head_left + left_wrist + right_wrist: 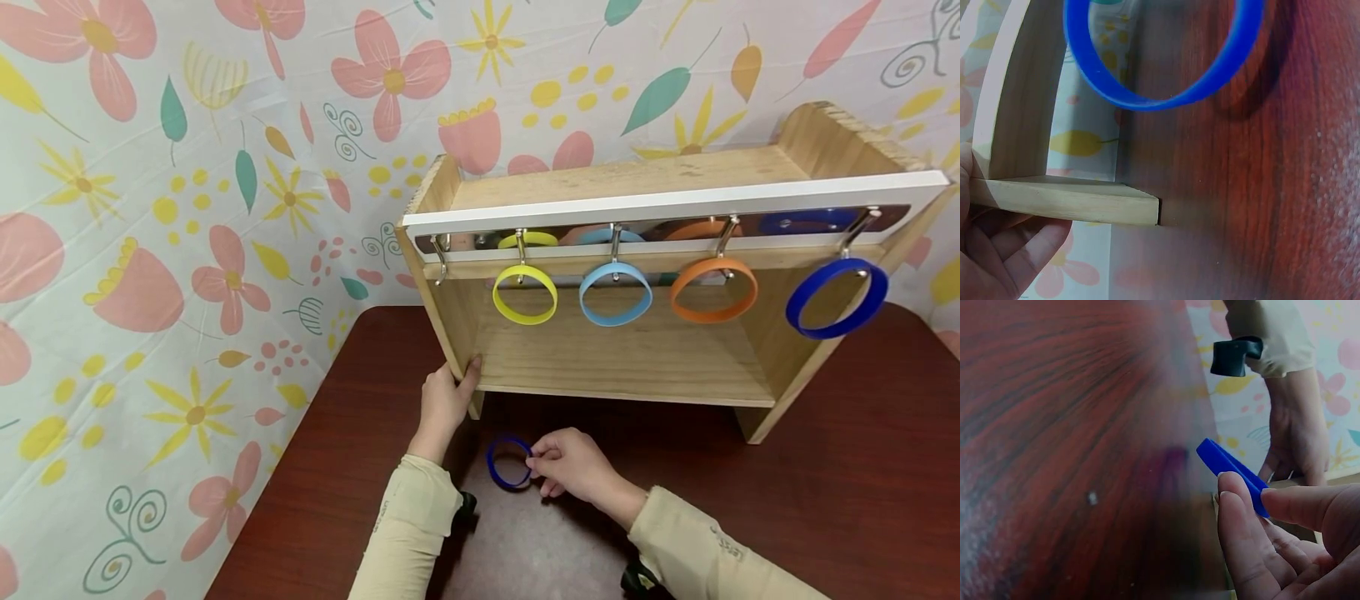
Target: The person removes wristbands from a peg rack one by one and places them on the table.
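My right hand (577, 468) pinches a dark blue silicone wristband (491, 465) between thumb and fingers, in front of the wooden shelf (622, 358). In the right wrist view the wristband (1225, 464) is seen edge-on, its near end at the fingertips. It looms large at the top of the left wrist view. My left hand (441, 410) grips the lower left side of the shelf, thumb on the inner face. From the left wrist, the fingers (1038, 250) show behind the wooden edge (1079, 201).
Along the shelf's white front rail (675, 200) runs a row of metal hooks. Yellow (551, 312), light blue (600, 319), orange (712, 315) and dark blue (840, 327) bands hang there. A bare hook (440, 260) is leftmost. The shelf stands on a dark red table (847, 500) before a floral cloth (247, 167).
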The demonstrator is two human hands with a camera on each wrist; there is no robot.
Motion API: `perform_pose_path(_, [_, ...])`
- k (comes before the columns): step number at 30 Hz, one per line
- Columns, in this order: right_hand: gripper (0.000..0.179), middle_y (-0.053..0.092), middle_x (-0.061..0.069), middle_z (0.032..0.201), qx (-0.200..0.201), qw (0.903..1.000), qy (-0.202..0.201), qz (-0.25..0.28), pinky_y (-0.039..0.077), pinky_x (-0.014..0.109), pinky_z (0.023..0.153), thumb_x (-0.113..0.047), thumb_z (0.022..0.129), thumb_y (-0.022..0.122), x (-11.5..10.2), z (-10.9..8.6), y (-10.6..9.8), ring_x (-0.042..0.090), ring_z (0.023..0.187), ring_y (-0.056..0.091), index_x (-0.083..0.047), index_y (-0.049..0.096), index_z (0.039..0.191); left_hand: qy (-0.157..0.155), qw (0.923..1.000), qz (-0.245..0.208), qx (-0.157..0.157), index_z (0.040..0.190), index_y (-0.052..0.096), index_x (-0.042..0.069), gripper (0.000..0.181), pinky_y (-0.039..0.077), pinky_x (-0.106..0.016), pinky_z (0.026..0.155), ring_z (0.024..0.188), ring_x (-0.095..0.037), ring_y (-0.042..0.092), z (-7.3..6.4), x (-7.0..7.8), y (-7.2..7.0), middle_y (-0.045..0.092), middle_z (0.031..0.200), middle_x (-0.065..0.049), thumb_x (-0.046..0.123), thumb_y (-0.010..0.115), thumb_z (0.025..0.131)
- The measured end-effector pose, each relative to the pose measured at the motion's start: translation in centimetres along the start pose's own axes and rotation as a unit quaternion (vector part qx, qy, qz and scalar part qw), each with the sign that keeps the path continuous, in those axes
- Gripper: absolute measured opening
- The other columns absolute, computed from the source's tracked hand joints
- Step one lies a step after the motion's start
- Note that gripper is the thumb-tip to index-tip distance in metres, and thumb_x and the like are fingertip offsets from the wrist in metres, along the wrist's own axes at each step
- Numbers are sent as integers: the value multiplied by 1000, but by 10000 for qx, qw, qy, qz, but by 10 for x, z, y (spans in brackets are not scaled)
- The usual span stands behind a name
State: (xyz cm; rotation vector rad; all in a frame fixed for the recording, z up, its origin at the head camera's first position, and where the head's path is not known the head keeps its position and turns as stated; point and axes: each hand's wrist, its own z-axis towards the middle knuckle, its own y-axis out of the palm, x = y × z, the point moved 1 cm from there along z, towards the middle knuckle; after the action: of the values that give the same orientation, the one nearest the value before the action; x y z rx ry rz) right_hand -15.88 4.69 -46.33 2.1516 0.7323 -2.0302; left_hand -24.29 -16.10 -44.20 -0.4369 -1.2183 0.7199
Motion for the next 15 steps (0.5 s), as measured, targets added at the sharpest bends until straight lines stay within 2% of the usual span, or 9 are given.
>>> perform_pose_path(7, [13, 69, 13, 73, -52, 9999, 40, -113, 54, 36, 50, -1, 90, 65, 7, 3, 0, 25, 51, 64, 10, 68, 97, 34, 10000, -61, 10, 88, 67, 8, 36, 47, -29, 47, 51, -14, 57, 0, -2, 1, 59, 59, -2, 41, 58, 98])
perform_pose_path(15, [18, 68, 12, 70, 103, 9995, 221, -193, 54, 36, 49, 2, 89, 64, 9, 4, 1, 25, 49, 63, 13, 65, 103, 92, 9999, 10, 93, 87, 67, 8, 36, 49, -31, 49, 54, -17, 60, 0, -2, 2, 62, 62, -4, 41, 58, 97])
